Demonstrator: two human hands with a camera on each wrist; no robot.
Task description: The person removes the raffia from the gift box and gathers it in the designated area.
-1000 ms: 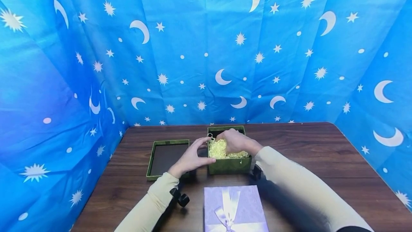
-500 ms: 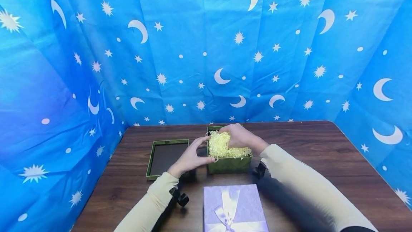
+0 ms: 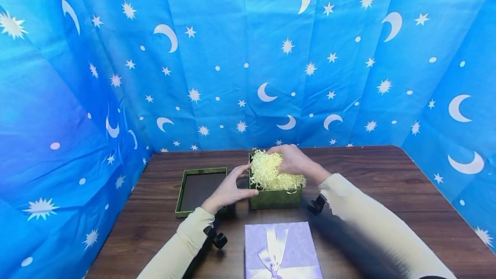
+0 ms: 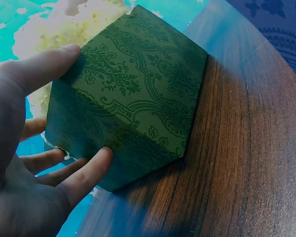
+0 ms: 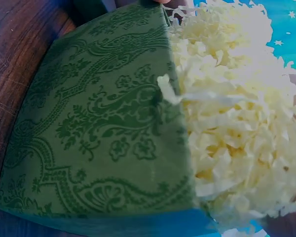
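A green patterned gift box (image 3: pixel 276 200) stands lidless at the table's far side, heaped with pale yellow shredded paper (image 3: pixel 266 168). At its left side my left hand (image 3: pixel 230 187) steadies it, thumb on the front corner and fingers spread along the side wall. My right hand (image 3: pixel 297 161) grips a clump of the paper, which bulges above the rim; its fingertips are hidden behind the shreds. In the right wrist view, loose strands (image 5: pixel 237 118) spill over the box's edge. The left wrist view shows the thumb and fingers touching the box walls (image 4: pixel 138 94).
The green box lid (image 3: pixel 201 191) lies inside-up to the left, behind my left forearm. A lilac gift box (image 3: pixel 284 240) with a white ribbon bow sits at the table's front middle. Blue star-and-moon cloth (image 3: pixel 217 85) hangs behind the dark wood table (image 3: pixel 360 184).
My right hand has risen and shifted slightly right, drawing the shredded paper up into a taller heap above the box rim. My left hand stays on the box's left side.
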